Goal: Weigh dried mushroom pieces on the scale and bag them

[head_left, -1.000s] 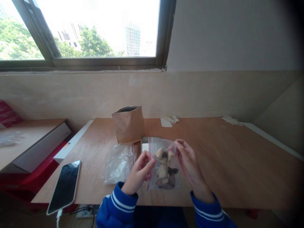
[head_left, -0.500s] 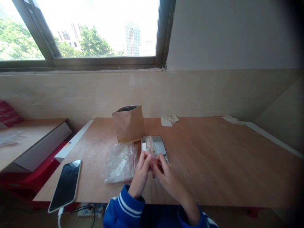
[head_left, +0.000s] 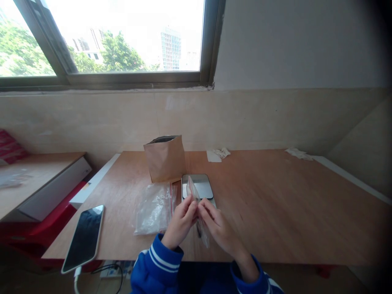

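Left hand [head_left: 180, 222] & right hand [head_left: 219, 228] both pinch a clear zip bag [head_left: 202, 232] tight, just in front of small scale [head_left: 202, 186] on table [head_left: 275, 204].

bright daylight comes through the window [head_left: 122, 41], sky blown out white, soft faint shadows on the wooden desk [head_left: 275, 204], slight glare on the plastic zip bag [head_left: 196, 190], left hand [head_left: 180, 222] and right hand [head_left: 219, 228] a bit soft, edges bent and dark.

We saw a blue left sleeve [head_left: 156, 263] and right sleeve [head_left: 252, 275], each white-striped, ending at a bare left hand [head_left: 180, 223] and right hand [head_left: 219, 228].
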Demonstrator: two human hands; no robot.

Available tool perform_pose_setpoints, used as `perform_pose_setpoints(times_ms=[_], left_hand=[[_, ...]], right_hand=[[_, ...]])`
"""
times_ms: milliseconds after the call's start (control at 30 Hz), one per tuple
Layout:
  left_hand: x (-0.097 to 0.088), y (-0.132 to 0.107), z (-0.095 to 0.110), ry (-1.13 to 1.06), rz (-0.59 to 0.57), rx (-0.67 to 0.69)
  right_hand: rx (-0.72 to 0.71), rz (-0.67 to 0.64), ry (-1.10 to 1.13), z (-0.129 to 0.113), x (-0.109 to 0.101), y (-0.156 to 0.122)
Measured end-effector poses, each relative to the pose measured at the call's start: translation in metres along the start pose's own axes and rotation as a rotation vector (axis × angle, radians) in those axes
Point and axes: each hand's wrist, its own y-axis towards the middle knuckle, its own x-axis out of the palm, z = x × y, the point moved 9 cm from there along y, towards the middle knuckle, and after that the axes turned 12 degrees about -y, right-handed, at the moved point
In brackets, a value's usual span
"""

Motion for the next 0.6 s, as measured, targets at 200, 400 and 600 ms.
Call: perform_pose_setpoints(times_ms=[200,400,600], left_hand=[[0.009,-0.001,0.010,0.068,-0.046,0.053],[-0.025,-0.007,0.037,0.047,0.125,0.136],[-0.040,-0.002,0.031,-0.100,0.181,0.214]], right_hand=[[0.076,0.112,0.207,0.014,-0.001,-0.001],[0.121,0.520,0.277,0.033,-0.072,-0.008],[0.014,0.467,0.390,-0.003,-0.070,0.002]])
